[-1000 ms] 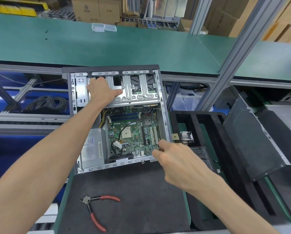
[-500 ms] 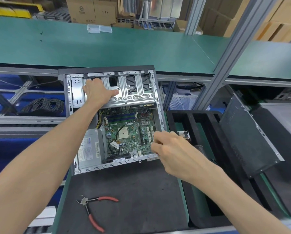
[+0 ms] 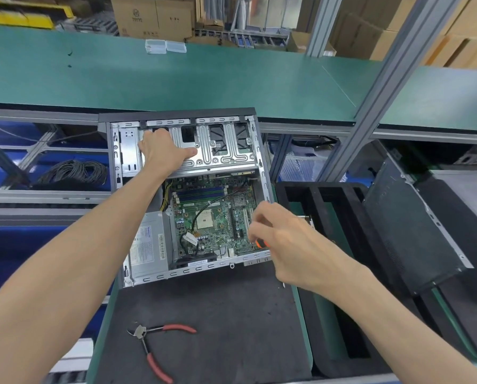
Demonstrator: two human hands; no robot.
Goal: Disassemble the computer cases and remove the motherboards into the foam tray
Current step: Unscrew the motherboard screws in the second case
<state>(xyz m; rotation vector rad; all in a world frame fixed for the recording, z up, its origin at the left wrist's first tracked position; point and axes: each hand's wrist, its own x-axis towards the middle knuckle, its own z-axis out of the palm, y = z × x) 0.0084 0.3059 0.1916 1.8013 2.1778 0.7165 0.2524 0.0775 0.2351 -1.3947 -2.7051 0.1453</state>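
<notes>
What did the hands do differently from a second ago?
The right hand moved up along the case's right edge and over the motherboard; something orange-tipped now shows under its curled fingers. The left hand stayed resting on the metal drive bracket. The pliers stayed put.

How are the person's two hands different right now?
The left hand lies flat on the metal drive bracket at the far end of the computer case; the right hand hovers at the case's near right corner. The left hand's fingers are spread and hold nothing; the right hand pinches something small and orange. Both are bare and reach into the same case.
</notes>
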